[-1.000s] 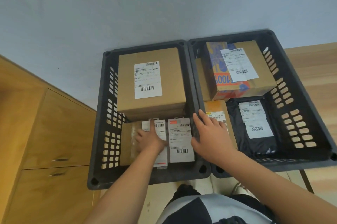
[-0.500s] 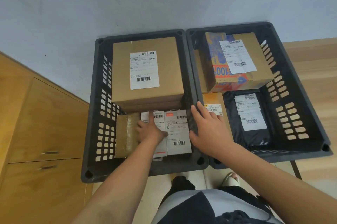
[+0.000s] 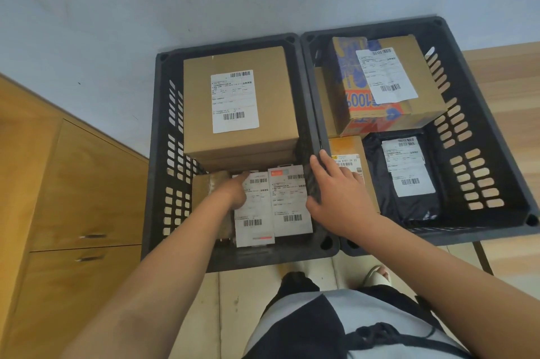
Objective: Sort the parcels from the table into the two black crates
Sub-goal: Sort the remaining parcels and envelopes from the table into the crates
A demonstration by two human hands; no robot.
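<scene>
Left hand (image 3: 237,194), fingers straight, presses a white-labelled flat parcel (image 3: 254,214) in the left black crate (image 3: 263,259). Right hand (image 3: 339,193), fingers spread, lies across the adjoining rims onto a yellow box (image 3: 346,146) in the right black crate (image 3: 438,237).

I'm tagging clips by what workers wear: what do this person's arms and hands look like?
The left forearm and right forearm are bare to the frame's edge, with no sleeves in view. The left hand and right hand are ungloved; no watch, wristband or ring shows on either grip, though the left one is slightly blurred.
</scene>
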